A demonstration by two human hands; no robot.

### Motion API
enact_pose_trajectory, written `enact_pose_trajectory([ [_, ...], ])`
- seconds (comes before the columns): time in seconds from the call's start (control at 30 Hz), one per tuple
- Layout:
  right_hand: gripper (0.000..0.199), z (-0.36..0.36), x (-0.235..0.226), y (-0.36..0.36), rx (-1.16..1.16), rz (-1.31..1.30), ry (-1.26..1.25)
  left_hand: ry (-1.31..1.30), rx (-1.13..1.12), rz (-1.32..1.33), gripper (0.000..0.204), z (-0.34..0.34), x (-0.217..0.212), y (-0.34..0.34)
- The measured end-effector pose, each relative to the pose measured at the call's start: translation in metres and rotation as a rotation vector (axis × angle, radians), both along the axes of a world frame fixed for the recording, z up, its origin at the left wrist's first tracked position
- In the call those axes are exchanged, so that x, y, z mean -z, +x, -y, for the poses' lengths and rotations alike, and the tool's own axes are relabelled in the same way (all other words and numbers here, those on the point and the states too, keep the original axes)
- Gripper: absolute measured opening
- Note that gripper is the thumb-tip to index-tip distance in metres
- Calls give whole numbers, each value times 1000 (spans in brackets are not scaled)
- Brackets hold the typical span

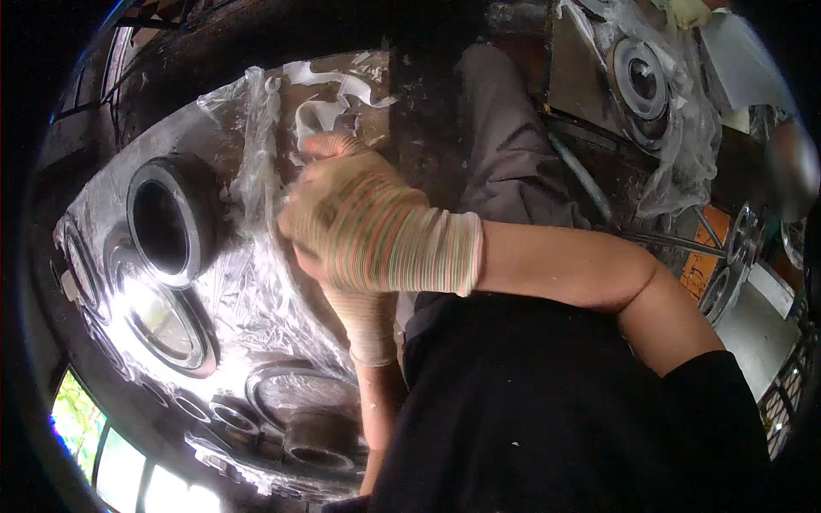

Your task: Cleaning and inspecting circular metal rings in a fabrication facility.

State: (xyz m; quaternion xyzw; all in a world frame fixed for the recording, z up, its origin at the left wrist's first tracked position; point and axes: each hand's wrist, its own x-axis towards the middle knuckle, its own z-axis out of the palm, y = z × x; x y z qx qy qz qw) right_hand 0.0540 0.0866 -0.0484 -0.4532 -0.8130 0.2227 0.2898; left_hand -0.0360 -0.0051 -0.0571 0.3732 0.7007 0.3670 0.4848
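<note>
My right hand (359,218), in a striped knit glove, reaches left across my body and rests on a crumpled clear plastic sheet (256,171). Its fingers curl at the sheet's edge and look motion-blurred. My left hand (363,316), gloved the same way, lies directly beneath the right one, and its fingers are hidden. The plastic drapes over a dark work surface with large metal rings. One thick dark ring (162,218) stands uncovered just left of my hands. A shiny ring (167,325) lies under the plastic below it.
More rings (299,393) and a smaller one (316,440) lie near my left forearm. White torn strips (333,94) sit above my hands. At the upper right is another plastic-wrapped ring (641,81), with metal rods (590,184) nearby. My grey trouser leg (505,145) runs up the middle.
</note>
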Motion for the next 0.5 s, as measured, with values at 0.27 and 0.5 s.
enact_pose_trajectory([
  [0.27, 30, -72, 111, 27, 26, -512, -706, 195, 57, -77, 23, 8, -2, 8],
  [0.5, 16, 32, 1, 3, -221, -76, -50, 256, 114, -69, 28, 20, 1, -10],
])
